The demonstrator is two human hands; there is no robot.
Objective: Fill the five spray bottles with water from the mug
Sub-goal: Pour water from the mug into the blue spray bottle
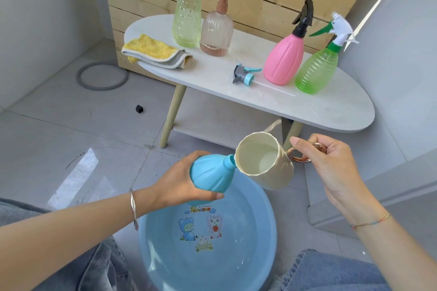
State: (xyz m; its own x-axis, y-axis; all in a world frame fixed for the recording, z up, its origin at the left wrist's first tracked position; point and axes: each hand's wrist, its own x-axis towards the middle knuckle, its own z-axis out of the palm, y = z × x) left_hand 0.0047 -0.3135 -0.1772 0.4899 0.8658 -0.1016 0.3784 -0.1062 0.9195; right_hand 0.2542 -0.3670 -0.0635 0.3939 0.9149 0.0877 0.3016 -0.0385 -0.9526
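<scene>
Mid-pour setup, going by the task. Gripping the blue spray bottle (211, 173) round its belly with the left hand (179, 186), fingers underneath and thumb over the top, held in the air above the far rim of the blue basin (267, 220). Tilted hard over: long axis running left to right, open neck aimed right and slightly up, straight at the mug.

Holding the cream mug (262, 160) by its ring handle with the right hand (331, 163), fingers curled through and thumb stretched along the top. Tipped left, lip right at the bottle neck; touching or just shy of it, can't tell from this angle. A little water showing inside, so a bit more tilt to the left should get it running.

Unscrewed trigger head (246, 75) lying toward the front edge of the white table (331, 111), just beside the pink bottle (283, 59).
</scene>
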